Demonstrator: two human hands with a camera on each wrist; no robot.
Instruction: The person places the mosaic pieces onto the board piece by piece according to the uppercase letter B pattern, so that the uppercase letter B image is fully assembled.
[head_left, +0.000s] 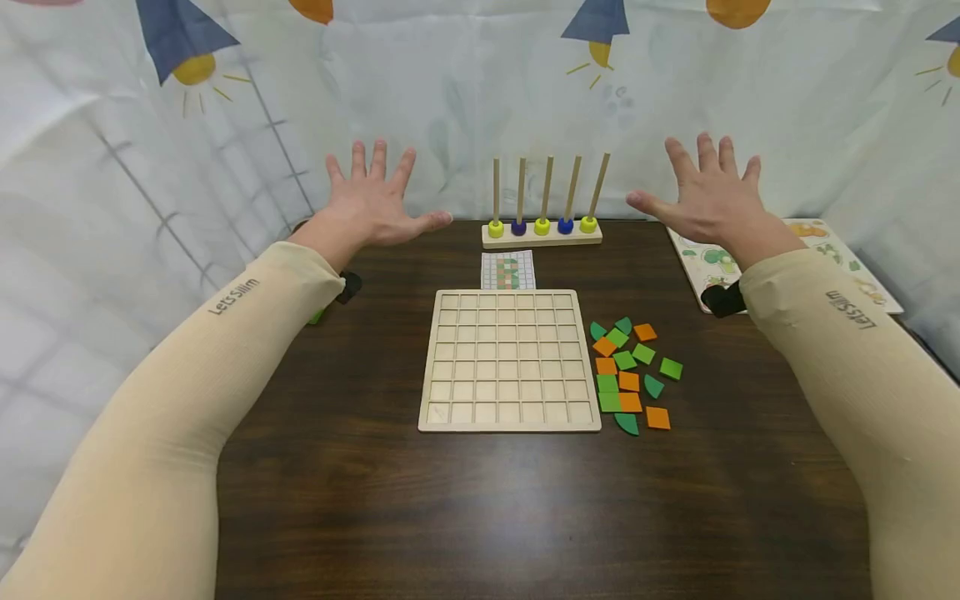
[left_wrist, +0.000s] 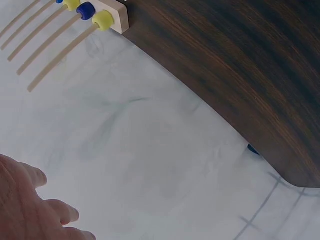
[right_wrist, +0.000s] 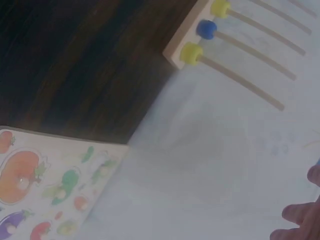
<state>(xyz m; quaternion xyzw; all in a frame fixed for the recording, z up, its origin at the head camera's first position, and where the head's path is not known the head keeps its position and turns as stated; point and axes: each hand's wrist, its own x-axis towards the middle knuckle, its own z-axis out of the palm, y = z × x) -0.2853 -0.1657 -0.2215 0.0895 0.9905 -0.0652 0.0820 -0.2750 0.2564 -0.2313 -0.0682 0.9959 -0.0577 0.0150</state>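
Note:
Both hands are raised over the far side of the table, fingers spread and nothing held. The left hand (head_left: pixel 369 204) is left of a wooden peg stand (head_left: pixel 542 237) whose upright rods carry yellow and blue beads. On the stand's other side the right hand (head_left: pixel 716 200) is up near a vegetable picture board (head_left: pixel 847 258). Between the arms lies a square wooden grid board (head_left: pixel 510 423), its cells bare. A small printed pattern card (head_left: pixel 507 271) sits just behind it. To the board's right are scattered orange squares (head_left: pixel 657 418), green squares (head_left: pixel 671 368) and dark green quarter-round pieces (head_left: pixel 626 423).
A white patterned curtain (head_left: pixel 465 100) hangs close behind the dark wooden table (head_left: pixel 480 508). Something green (head_left: pixel 317 317) shows partly behind the left forearm. In the right wrist view, the picture board (right_wrist: pixel 65 170) reaches the table's far edge.

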